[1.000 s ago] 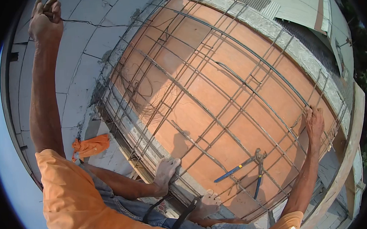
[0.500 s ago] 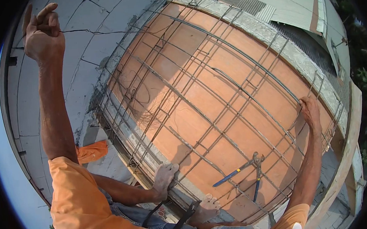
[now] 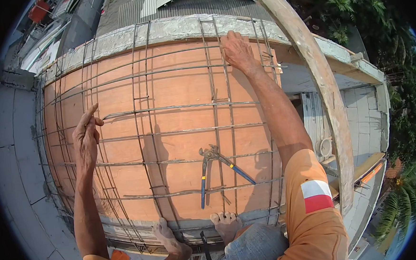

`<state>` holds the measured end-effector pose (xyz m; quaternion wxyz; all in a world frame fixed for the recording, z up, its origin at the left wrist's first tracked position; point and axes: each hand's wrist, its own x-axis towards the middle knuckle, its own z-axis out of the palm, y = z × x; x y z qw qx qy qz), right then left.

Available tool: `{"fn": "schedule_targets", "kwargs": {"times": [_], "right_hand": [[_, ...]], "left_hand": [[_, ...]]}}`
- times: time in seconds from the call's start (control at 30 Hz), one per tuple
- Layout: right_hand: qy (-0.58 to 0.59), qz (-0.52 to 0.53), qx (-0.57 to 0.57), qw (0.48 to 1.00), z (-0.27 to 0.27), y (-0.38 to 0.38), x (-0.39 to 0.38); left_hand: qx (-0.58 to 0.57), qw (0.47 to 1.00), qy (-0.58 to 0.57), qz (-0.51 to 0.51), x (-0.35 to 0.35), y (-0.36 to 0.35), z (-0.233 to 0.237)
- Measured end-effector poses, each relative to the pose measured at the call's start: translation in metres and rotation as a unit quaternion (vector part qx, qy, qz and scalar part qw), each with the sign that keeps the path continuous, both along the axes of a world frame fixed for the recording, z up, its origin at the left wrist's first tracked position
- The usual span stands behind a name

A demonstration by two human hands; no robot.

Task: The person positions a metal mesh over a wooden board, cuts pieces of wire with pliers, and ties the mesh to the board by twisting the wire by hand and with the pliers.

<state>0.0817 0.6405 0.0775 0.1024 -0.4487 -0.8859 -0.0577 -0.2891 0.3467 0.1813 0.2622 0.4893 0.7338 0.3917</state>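
My right hand (image 3: pixel 237 51) is closed around a long steel bar (image 3: pixel 177 52) near the far side of the rebar grid (image 3: pixel 184 131). Over the grid's left part hovers my left hand (image 3: pixel 85 136), index finger stretched and the other fingers curled. What the curled fingers hold, if anything, does not show. Close to its fingertips is the end of another bar (image 3: pixel 121 113). Pincers (image 3: pixel 211 153) with blue and yellow handles lie spread on the grid between my hands and feet. Below the bars is an orange-brown panel (image 3: pixel 186 91).
A rough concrete edge (image 3: pixel 173 31) borders the far side. On the right a long wooden plank (image 3: pixel 315 61) slants past my right arm. My bare feet (image 3: pixel 225 224) stand at the near edge. Grey block walls (image 3: pixel 18 189) rise on the left, with corrugated roofing (image 3: pixel 200 6) beyond.
The view has turned to the right. My left hand has come down from the far left to the grid; the thin wire stretched from it before no longer shows. My right hand stays on the bar.
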Motion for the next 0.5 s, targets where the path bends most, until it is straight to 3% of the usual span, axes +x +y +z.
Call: {"fn": "schedule_targets", "kwargs": {"times": [0.17, 0.37, 0.43, 0.5], "right_hand": [[-0.034, -0.061, 0.014, 0.997, -0.001, 0.015, 0.057], [-0.027, -0.055, -0.004, 0.998, -0.024, 0.012, 0.071], [-0.01, -0.048, 0.044, 0.998, -0.034, 0.013, 0.07], [-0.022, -0.045, 0.0, 0.999, -0.03, 0.014, 0.064]], "left_hand": [[-0.103, 0.994, 0.032, -0.023, 0.011, 0.006, -0.051], [-0.124, 0.992, 0.029, -0.014, 0.01, 0.004, -0.071], [-0.071, 0.995, 0.045, -0.049, -0.005, -0.002, -0.082], [-0.091, 0.995, 0.035, -0.018, -0.005, -0.005, -0.074]]}}
